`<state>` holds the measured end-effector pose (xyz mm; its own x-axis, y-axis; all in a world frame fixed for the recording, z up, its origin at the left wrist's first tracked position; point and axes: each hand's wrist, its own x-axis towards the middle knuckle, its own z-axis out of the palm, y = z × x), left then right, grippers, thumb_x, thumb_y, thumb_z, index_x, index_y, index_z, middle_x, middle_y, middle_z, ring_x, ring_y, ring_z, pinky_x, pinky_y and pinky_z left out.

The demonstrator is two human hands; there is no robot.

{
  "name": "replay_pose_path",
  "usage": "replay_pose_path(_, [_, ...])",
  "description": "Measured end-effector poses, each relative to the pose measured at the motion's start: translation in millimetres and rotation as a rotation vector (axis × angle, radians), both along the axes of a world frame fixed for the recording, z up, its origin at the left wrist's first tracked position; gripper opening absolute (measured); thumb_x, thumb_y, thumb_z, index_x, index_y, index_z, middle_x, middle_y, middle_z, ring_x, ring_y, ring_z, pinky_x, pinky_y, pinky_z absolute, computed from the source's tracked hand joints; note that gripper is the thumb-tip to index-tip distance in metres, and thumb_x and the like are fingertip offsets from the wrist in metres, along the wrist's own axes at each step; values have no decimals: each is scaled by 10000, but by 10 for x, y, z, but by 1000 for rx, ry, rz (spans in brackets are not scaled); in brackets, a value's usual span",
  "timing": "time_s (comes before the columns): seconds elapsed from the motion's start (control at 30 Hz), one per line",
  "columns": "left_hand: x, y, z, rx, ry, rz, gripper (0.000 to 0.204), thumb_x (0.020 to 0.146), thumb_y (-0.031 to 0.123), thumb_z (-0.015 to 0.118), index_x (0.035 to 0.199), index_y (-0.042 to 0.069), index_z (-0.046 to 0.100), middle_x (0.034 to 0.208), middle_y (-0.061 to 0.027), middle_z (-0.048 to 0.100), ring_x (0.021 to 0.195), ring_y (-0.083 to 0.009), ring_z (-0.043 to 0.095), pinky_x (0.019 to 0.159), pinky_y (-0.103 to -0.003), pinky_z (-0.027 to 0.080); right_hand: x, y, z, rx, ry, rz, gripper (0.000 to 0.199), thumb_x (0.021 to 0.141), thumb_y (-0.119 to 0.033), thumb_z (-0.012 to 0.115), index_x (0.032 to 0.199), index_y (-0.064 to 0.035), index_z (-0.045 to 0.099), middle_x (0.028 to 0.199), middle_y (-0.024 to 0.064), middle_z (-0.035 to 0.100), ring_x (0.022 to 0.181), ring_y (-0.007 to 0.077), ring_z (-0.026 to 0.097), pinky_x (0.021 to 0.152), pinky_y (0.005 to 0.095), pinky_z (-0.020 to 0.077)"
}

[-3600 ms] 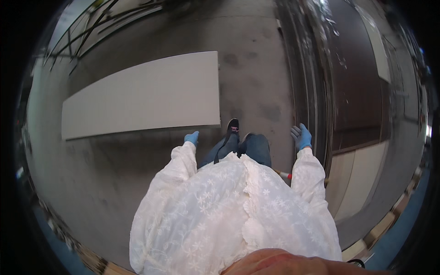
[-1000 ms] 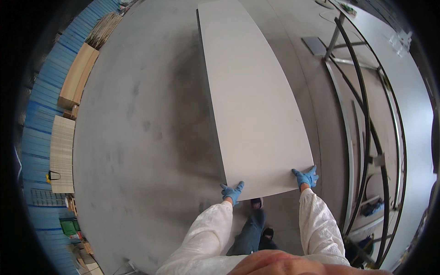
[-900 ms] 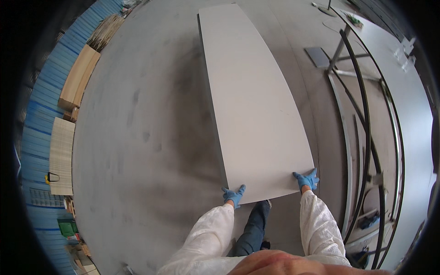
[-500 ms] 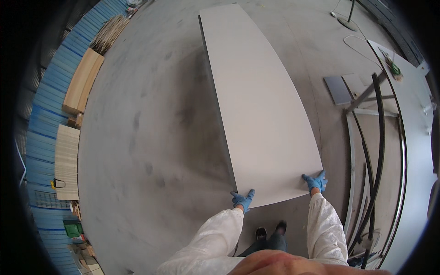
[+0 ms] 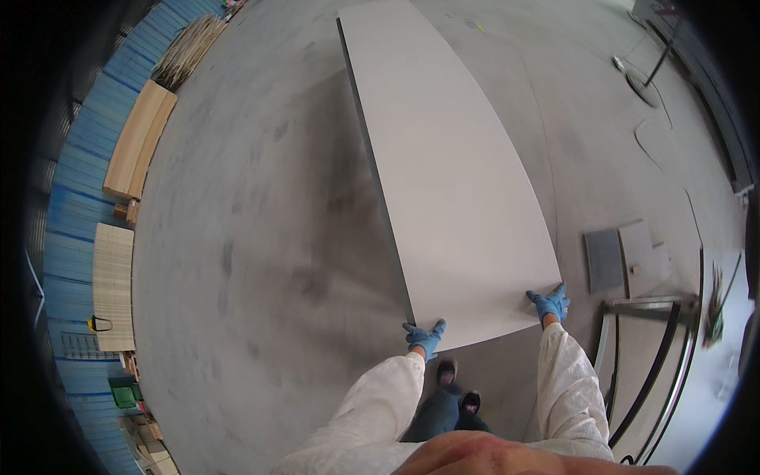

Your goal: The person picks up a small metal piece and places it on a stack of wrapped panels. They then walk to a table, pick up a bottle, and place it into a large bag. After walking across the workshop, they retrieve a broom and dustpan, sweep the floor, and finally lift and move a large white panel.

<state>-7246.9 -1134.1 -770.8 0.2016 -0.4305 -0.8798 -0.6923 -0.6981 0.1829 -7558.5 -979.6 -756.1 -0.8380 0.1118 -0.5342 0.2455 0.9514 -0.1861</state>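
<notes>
A long, pale, flat panel (image 5: 451,166) with a dark left edge stretches away in front of me, above the floor. My left hand (image 5: 425,339), in a blue glove, is closed on its near left corner, thumb on top. Blue-gloved too, my right hand (image 5: 549,305) grips the near right corner, with thumb and fingers spread around the edge. The undersides of both grips are hidden by the panel. White sleeves cover both forearms.
To the right, a metal frame (image 5: 657,305) carries another pale sheet beside it. Grey flat pieces (image 5: 604,261) lie on the floor. A round-based stand (image 5: 643,89) and cable are farther off. Wooden boards (image 5: 141,138) and a green bin (image 5: 124,393) line the blue left wall.
I have stepped forward with the panel in both hands. The metal frame at right has slid back toward me in view, and my feet have changed position.
</notes>
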Motion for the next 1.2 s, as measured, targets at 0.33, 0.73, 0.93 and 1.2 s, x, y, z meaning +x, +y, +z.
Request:
replay_pose_path(0.33, [-3322, -3386, -441, 54, 7, 73, 1349, 680, 519, 834, 1512, 290, -203, 1567, -86, 120, 1364, -368, 328, 921, -681, 462, -3478, -3611, -37, -16, 15, 65, 1239, 527, -477, 906, 1535, -234, 228, 1456, 222, 355, 1325, 410, 409, 1080, 483, 365])
replay_pose_path(0.73, [-7105, -8122, -346, -312, -67, -88, 1378, 632, 621, 810, 1535, 154, -119, 1505, -224, 270, 1306, -402, 421, 888, -622, 534, -7333, -8600, -16, -53, 33, 131, 1239, 531, -512, 885, 1537, -224, 221, 1494, 220, 302, 1375, 430, 316, 1124, 522, 254])
replay_pose_path(0.93, [-8815, -10577, -533, -303, -137, -79, 1368, 643, 647, 785, 1536, 142, -121, 1500, -231, 302, 1287, -402, 448, 965, -584, 492, -9089, -11199, -32, -18, 22, 224, 1231, 548, -548, 865, 1532, -196, 212, 1478, 215, 330, 1378, 423, 306, 1119, 502, 277])
replay_pose_path(1.2, [-10960, -13940, -742, -236, -183, -156, 1485, 557, 783, 733, 1501, -52, -52, 1453, -326, 331, 1326, -410, 416, 1064, -451, 406, -11418, -14740, 9, -50, -48, 195, 1258, 517, -513, 900, 1527, -221, 211, 1493, 208, 314, 1392, 406, 302, 1127, 488, 283])
